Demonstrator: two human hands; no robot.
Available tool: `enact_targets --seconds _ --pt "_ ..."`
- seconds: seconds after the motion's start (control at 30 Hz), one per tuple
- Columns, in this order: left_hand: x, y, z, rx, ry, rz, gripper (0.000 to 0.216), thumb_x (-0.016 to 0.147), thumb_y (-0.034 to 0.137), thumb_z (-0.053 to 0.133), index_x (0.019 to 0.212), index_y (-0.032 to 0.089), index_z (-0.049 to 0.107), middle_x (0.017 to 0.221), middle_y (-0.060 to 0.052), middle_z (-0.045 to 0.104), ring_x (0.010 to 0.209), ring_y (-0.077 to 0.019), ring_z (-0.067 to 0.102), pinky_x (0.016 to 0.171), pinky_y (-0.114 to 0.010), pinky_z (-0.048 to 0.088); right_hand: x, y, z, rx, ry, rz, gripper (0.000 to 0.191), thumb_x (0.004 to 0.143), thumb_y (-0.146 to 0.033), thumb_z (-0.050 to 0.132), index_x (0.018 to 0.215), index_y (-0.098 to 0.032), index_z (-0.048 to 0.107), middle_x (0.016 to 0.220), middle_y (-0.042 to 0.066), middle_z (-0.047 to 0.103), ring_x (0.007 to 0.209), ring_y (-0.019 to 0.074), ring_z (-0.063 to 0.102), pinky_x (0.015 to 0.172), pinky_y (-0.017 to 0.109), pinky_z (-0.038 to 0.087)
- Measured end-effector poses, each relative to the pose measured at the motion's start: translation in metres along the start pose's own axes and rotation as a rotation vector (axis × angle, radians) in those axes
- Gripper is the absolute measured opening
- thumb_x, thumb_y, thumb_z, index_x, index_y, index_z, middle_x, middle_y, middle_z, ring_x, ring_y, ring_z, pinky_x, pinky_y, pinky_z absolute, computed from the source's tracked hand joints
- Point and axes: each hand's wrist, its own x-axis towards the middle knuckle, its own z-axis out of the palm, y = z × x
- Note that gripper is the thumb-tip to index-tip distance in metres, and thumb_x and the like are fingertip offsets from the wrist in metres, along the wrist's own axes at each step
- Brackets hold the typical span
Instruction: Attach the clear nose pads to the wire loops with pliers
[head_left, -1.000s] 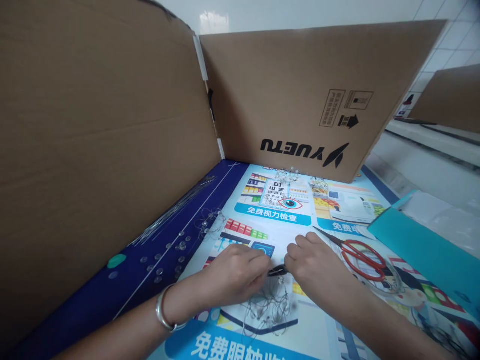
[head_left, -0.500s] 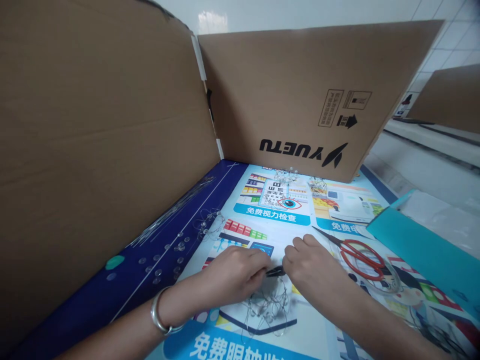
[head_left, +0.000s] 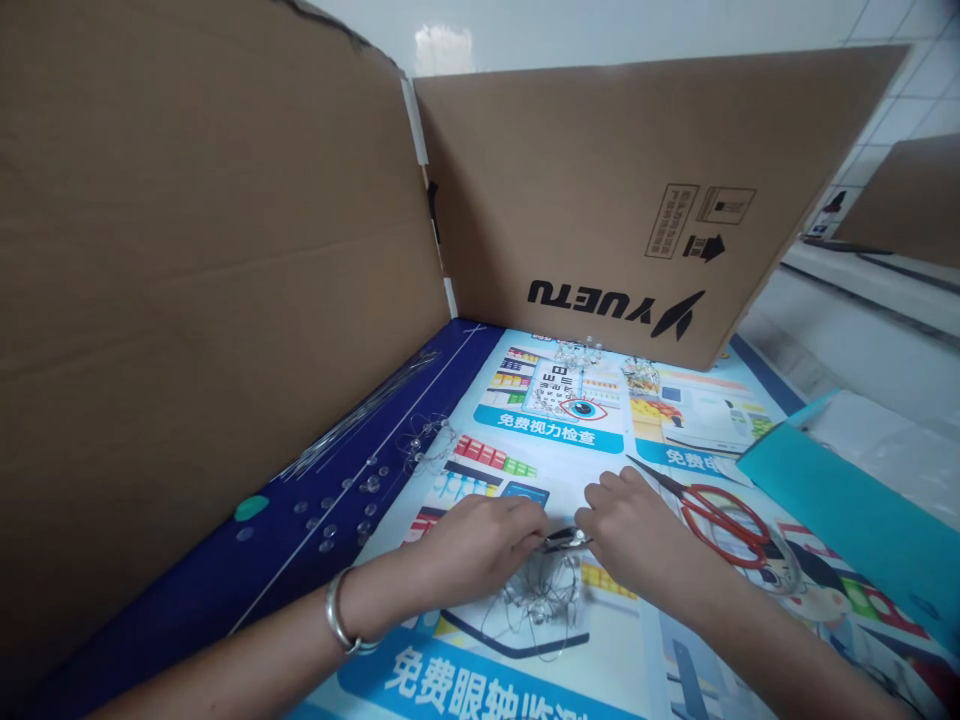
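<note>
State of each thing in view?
Left hand: curled, at tool
Right hand: curled, at tool
Tool: between hands, open/closed unclear
Scissors: lying, closed
Near wires: tangled
Straight wires: loosely bunched
Beads: scattered
Printed panel: standing, inverted
Left panel: standing
Teal box: apparently open
Bangle: worn

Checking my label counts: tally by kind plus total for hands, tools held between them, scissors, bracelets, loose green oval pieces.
Hands: 2 (left hand, right hand)
Metal tool: 1
Red-handled scissors: 1
Bracelet: 1
Green oval piece: 1
Total: 6
</note>
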Motion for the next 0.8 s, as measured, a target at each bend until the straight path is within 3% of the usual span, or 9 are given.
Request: enact_targets --seconds 0.07,0.2,0.33,0.63,0.8 --pt "-0.002 0.0 0.002 -0.046 0.028 -0.022 0.014 0.087 0.016 0.04 0.09 0.019 0.053 0.078 -0.001 0.061 0.069 -0.0142 0.057 0.059 -0.024 0.04 -0.004 0.001 0.0 0.015 -0.01 0.046 0.003 0.076 -0.022 0.06 0.074 -0.021 0.062 0.077 0.004 0.058 0.081 0.021 0.048 0.069 0.033 0.027" --pt "-0.006 0.0 0.005 -0.123 0.092 -0.03 0.014 0.087 0.017 0.041 0.091 0.019 0.054 0.084 -0.002 0.062 0.072 -0.0135 0.057 0.062 -0.024 0.042 -0.013 0.005 0.002 0.062 -0.012 0.173 0.014 0.079 -0.036 0.058 0.082 -0.023 0.063 0.082 0.005 0.058 0.08 0.0198 0.05 0.065 0.029 0.03" --pt "-0.008 -0.001 0.008 -0.15 0.154 -0.029 0.013 0.088 0.018 0.041 0.089 0.018 0.054 0.083 -0.003 0.062 0.07 -0.0131 0.056 0.061 -0.024 0.042 -0.017 0.006 0.009 0.06 0.031 0.217 0.02 0.084 -0.038 0.052 0.093 -0.023 0.061 0.078 0.004 0.058 0.077 0.018 0.053 0.063 0.027 0.031" --pt "-0.011 -0.003 0.014 -0.172 0.264 -0.002 0.011 0.086 0.016 0.043 0.089 0.018 0.053 0.08 -0.001 0.062 0.069 -0.0118 0.056 0.061 -0.024 0.041 -0.023 0.006 0.013 0.053 0.252 0.072 0.018 0.085 -0.035 0.052 0.076 -0.021 0.058 0.072 0.002 0.056 0.074 0.017 0.049 0.065 0.03 0.027" --pt "-0.012 -0.002 0.016 -0.139 0.286 -0.011 0.011 0.086 0.017 0.044 0.088 0.018 0.054 0.076 -0.001 0.062 0.066 -0.0118 0.055 0.06 -0.023 0.041 -0.023 0.002 0.006 0.031 0.279 0.027 0.011 0.083 -0.029 0.053 0.076 -0.021 0.058 0.072 0.002 0.054 0.074 0.0178 0.045 0.066 0.032 0.024"
